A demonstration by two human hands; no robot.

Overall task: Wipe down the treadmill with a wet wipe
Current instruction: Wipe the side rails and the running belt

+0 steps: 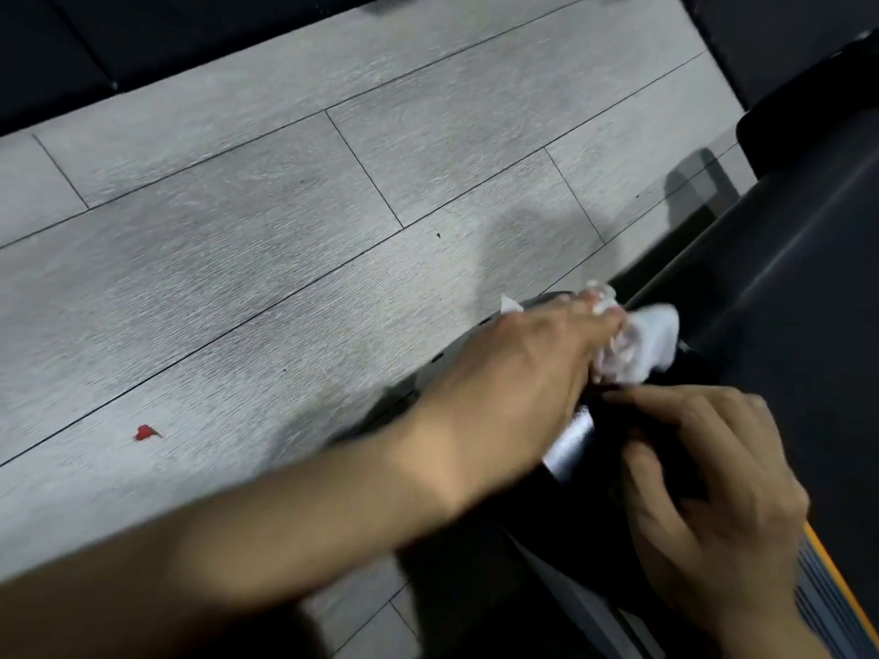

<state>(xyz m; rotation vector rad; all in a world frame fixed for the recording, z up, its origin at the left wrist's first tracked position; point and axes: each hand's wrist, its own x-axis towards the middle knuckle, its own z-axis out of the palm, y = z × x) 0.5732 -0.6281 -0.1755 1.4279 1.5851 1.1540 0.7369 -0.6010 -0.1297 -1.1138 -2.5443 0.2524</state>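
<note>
The black treadmill (pixel 785 302) fills the right side of the blurred head view, with an orange stripe (pixel 830 580) along its lower right edge. My left hand (pixel 523 368) reaches in from the lower left and grips a crumpled white wet wipe (pixel 642 340), pressing it against the treadmill's black edge. Just below the wipe, my right hand (pixel 713 478) has its thumb stretched toward the wipe and its fingers curled over a black part of the treadmill. The surface under both hands is hidden.
Grey wood-look floor planks (pixel 285 230) cover the left and middle, with a small red scrap (pixel 147 432) lying on them. Dark mats or equipment (pixel 142 35) border the top. A pale shiny patch (pixel 571 439) shows on the treadmill between my hands.
</note>
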